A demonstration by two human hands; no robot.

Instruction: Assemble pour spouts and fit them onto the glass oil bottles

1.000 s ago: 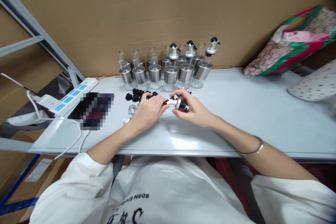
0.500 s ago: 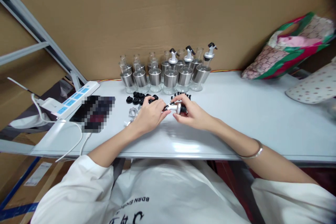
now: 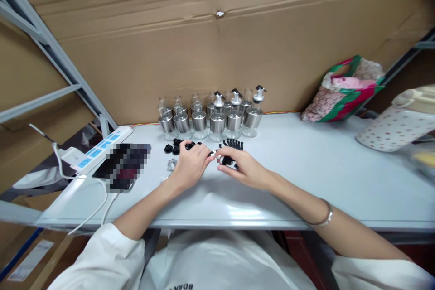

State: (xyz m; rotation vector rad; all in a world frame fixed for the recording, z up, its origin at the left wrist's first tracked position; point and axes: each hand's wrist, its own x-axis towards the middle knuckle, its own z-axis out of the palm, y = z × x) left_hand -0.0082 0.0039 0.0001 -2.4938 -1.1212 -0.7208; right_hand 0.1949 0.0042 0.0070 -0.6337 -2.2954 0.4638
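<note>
My left hand (image 3: 190,165) and my right hand (image 3: 242,168) meet over the white table (image 3: 306,176), both pinching a small silver and black pour spout (image 3: 222,159) held between them. Loose black rubber parts (image 3: 176,146) lie just beyond my left hand, and a row of small black pieces (image 3: 234,144) lies beyond my right. A silver ring (image 3: 171,163) rests left of my left hand. Behind stand several glass and steel bottles (image 3: 209,120), three of them fitted with spouts.
A white power strip (image 3: 102,145) with cables lies at the left, beside a blurred dark phone (image 3: 122,166). A colourful bag (image 3: 343,88) and a dotted white container (image 3: 397,122) sit at the right. Cardboard walls the back; a metal shelf frame (image 3: 50,50) stands left.
The camera has tilted up, so everything sits lower in view. Both hands stay together on the spout, with only small finger shifts.
</note>
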